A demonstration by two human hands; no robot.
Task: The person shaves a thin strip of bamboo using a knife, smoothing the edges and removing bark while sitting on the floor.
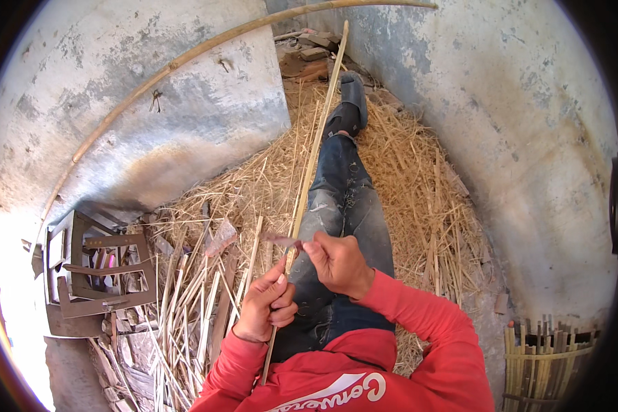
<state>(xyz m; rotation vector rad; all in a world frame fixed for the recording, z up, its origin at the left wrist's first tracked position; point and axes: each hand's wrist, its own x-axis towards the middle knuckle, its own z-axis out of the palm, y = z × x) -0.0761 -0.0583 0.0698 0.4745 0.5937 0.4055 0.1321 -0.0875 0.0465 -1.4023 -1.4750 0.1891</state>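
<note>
My left hand (268, 307) is closed around a long thin bamboo strip (314, 147) that runs from my lap up past my outstretched leg (347, 199) toward the far wall. Just above it, my right hand (338, 262) grips a small knife (281, 239) whose blade lies across the strip. I sit on the ground in a red long-sleeved top and dark, dusty trousers, with a dark shoe (350, 103) on my far foot.
Straw and bamboo shavings (419, 185) cover the ground around my leg. Several split bamboo strips (192, 309) lie at my left. A metal frame (103, 275) stands at the left. A woven bamboo piece (542, 357) sits lower right. A long curved pole (185, 58) leans on the concrete wall.
</note>
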